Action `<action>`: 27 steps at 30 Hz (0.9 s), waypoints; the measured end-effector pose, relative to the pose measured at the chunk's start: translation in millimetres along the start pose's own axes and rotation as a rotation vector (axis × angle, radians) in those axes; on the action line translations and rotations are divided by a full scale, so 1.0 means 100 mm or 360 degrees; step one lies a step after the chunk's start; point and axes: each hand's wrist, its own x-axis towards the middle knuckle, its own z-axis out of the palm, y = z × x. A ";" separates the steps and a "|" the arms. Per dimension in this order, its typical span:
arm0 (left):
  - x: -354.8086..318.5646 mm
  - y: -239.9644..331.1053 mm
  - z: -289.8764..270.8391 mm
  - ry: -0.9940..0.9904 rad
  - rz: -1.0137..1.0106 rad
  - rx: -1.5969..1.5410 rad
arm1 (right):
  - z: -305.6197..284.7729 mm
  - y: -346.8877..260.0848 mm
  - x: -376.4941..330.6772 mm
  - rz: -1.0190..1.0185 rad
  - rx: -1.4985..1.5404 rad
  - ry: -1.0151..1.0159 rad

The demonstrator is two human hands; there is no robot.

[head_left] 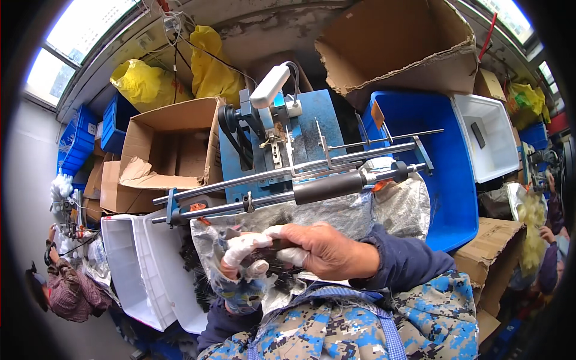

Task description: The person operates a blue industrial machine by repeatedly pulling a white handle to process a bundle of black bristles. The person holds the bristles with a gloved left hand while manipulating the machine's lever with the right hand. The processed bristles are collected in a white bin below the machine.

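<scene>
My left hand and my right hand meet in front of my body, fingers closed, with white wrapping on several fingertips. A small dark thing shows between them, mostly covered by the fingers, and its kind cannot be made out. Beneath and beside the hands lie dark bristles, over a silvery sheet across my lap. Just beyond the hands, two metal rails with a dark cylinder run across the front of a machine on a blue base plate.
White plastic bins stand at the left, below an open cardboard box. A large blue bin holds the right side, beside a white tray. Another big carton sits behind. Other people work at both edges.
</scene>
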 end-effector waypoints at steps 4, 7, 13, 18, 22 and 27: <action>0.00 -0.23 -0.41 -0.0840 -0.0460 0.1617 | -0.61 0.04 0.16 -0.0035 -0.1310 0.0348; -0.34 -0.84 -0.51 -0.1487 -0.0318 0.2051 | -0.90 0.39 0.54 0.0061 -0.1957 0.0420; -0.33 -0.99 -0.59 -0.1352 -0.0501 0.1814 | -1.02 0.84 0.90 0.0313 -0.2402 0.0412; -0.25 -0.81 -0.59 -0.1137 -0.0427 0.1717 | -1.04 0.92 0.91 0.0349 -0.2388 0.0456; -0.18 -0.66 -0.55 -0.1028 -0.0111 0.1651 | -1.03 0.93 0.94 0.0349 -0.2408 0.0403; -0.09 -0.39 -0.53 -0.0618 0.0165 0.1501 | -1.06 1.00 0.95 0.0257 -0.2334 0.0440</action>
